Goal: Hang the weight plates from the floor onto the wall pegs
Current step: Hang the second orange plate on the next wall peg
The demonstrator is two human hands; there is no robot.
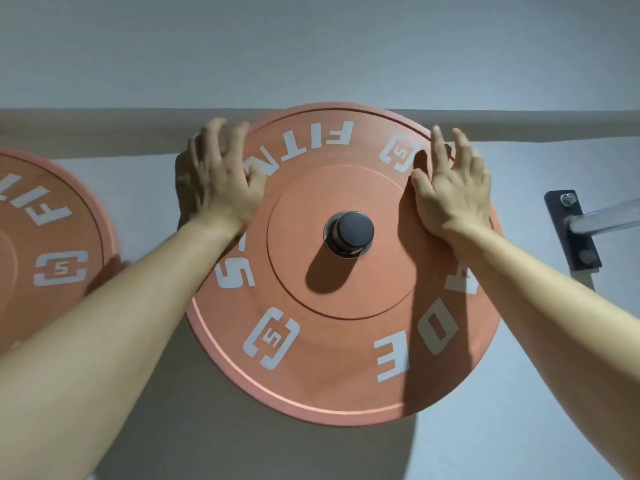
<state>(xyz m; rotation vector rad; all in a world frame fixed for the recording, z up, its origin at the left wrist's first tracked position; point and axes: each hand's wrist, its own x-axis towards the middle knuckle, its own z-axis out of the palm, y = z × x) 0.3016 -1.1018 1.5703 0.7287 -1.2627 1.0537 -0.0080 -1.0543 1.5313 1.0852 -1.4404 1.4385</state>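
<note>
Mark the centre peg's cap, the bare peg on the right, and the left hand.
centre peg's cap (355, 230): head view, on its dark round end face.
bare peg (606, 220): head view, on the chrome shaft.
left hand (218, 181): head view, on the back of the hand.

1. Single head-worn wide-angle view, facing the wall (311, 46) nearly square-on.
2. Close range: orange plate (329, 358) on its peg (355, 228) fills centre frame.
3. Both forearms (104, 341) enter from bottom corners, reaching forward toward wall.

Weight plate (332, 358) — matt rubber-like, printed white lettering. Peg (353, 230) at its centre: dark smooth cap, polished metal collar. Right of plate — shiny metal bar (602, 221).
</note>
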